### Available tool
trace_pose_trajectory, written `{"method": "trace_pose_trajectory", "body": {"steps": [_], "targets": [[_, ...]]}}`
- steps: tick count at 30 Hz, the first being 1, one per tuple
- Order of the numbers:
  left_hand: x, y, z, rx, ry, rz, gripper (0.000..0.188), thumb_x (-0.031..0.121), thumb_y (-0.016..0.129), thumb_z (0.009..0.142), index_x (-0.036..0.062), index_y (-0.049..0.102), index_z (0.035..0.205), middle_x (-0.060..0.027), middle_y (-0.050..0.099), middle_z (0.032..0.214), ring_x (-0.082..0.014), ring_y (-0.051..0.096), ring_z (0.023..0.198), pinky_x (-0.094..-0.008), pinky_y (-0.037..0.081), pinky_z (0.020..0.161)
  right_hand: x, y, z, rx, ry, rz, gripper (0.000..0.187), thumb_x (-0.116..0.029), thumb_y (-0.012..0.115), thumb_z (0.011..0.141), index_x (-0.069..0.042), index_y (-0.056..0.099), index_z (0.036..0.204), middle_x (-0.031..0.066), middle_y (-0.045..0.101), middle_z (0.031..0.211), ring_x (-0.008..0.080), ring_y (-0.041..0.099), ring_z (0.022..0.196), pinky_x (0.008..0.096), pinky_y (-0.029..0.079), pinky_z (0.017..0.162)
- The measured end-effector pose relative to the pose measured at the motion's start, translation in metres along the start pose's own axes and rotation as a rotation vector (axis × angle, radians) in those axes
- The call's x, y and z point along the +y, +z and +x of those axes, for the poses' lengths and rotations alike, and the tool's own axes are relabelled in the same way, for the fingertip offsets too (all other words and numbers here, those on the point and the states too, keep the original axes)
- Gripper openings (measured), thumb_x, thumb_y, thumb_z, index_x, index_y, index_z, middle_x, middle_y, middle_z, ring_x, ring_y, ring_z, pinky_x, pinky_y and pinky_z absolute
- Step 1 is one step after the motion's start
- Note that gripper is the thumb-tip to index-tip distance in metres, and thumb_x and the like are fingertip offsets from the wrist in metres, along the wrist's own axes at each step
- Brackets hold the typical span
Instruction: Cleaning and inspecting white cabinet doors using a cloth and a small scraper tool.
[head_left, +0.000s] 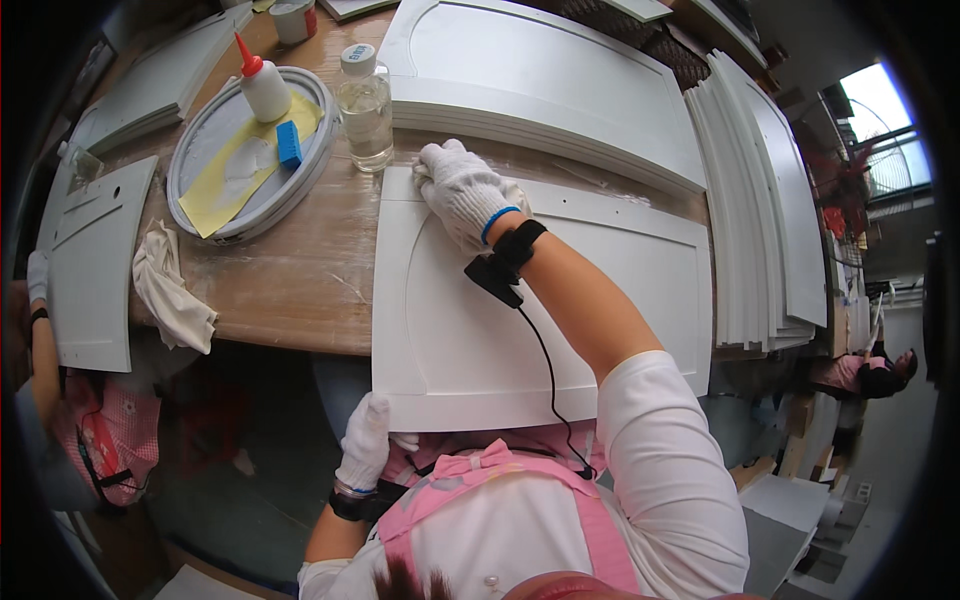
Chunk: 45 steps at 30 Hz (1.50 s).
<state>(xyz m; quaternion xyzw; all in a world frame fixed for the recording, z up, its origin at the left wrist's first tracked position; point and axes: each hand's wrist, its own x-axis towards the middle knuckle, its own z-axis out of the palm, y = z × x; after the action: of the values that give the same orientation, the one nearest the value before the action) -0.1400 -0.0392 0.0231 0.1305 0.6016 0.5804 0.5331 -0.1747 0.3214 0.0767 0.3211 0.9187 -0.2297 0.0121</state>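
A white door panel (560, 270) with a raised curved border lies in front of me, its near edge against my pink apron. My right hand (465, 190), in a white knitted glove, presses down near the panel's far left corner with its fingers curled. A bit of off-white, cloth-like material shows beside the palm; most of it is hidden under the glove. Also gloved, my left hand (365, 440) grips the panel's near left corner. Just beyond the right hand stands a clear bottle (368, 120) of liquid with a white cap.
On a round lid (315, 165) at left sit a red-tipped glue bottle (264, 92), yellow sandpaper (215, 208) and a blue block (289, 145). A crumpled cloth (172, 290) hangs over the table edge. Panels are stacked behind (540, 80) and upright at right (760, 200). Another person's gloved hand (38, 275) is far left.
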Motion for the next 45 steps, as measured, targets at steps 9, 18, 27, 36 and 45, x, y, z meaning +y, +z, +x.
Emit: {"method": "trace_pose_trajectory", "body": {"steps": [9, 18, 27, 36, 45], "targets": [[-0.008, -0.007, -0.015, -0.291, 0.001, 0.033, 0.061, 0.051, 0.047, 0.103, -0.0068, 0.051, 0.123, -0.0115, 0.067, 0.093, -0.0135, 0.068, 0.071, -0.0266, 0.057, 0.061, 0.188, -0.047, -0.076, 0.331, 0.542, -0.011, 0.024, -0.018, 0.058, 0.095, -0.001, 0.063, 0.111, 0.0129, 0.071, 0.094, 0.0222, 0.07, 0.083, 0.0342, 0.055, 0.077], [-0.005, -0.009, -0.015, -0.419, -0.211, -0.11, 0.055, 0.032, 0.07, 0.095, -0.0011, 0.048, 0.133, -0.0079, 0.065, 0.107, -0.0098, 0.065, 0.083, -0.0259, 0.056, 0.069, -0.051, 0.015, -0.027, 0.103, -0.07, -0.051, 0.026, -0.024, 0.056, 0.095, -0.005, 0.06, 0.112, 0.0262, 0.061, 0.112, 0.0438, 0.058, 0.108, 0.047, 0.049, 0.091], [-0.02, -0.012, -0.017, -0.453, -0.189, -0.174, 0.05, 0.026, 0.071, 0.094, 0.0017, 0.05, 0.133, -0.0039, 0.065, 0.107, -0.0059, 0.063, 0.079, -0.0235, 0.055, 0.064, -0.022, 0.013, -0.045, 0.162, -0.049, -0.205, 0.015, -0.02, 0.056, 0.095, -0.006, 0.064, 0.099, 0.0196, 0.064, 0.1, 0.0394, 0.062, 0.095, 0.0452, 0.051, 0.084], [-0.028, -0.019, -0.011, -0.464, 0.005, 0.056, 0.058, 0.03, 0.07, 0.093, -0.0021, 0.05, 0.137, -0.0097, 0.065, 0.124, -0.0154, 0.059, 0.111, -0.0308, 0.049, 0.096, -0.027, 0.018, -0.042, 0.149, -0.227, -0.128, 0.01, -0.012, 0.062, 0.089, -0.004, 0.06, 0.094, 0.0204, 0.062, 0.095, 0.0402, 0.062, 0.091, 0.0461, 0.051, 0.078], [-0.026, -0.018, -0.013, -0.488, -0.139, -0.147, 0.056, 0.032, 0.07, 0.094, -0.0001, 0.049, 0.135, -0.004, 0.065, 0.096, -0.0062, 0.059, 0.073, -0.0242, 0.053, 0.063, -0.032, 0.016, -0.034, 0.106, -0.202, -0.185, 0.01, -0.015, 0.059, 0.088, -0.006, 0.062, 0.092, 0.0209, 0.063, 0.099, 0.0405, 0.063, 0.091, 0.0477, 0.051, 0.077]]}}
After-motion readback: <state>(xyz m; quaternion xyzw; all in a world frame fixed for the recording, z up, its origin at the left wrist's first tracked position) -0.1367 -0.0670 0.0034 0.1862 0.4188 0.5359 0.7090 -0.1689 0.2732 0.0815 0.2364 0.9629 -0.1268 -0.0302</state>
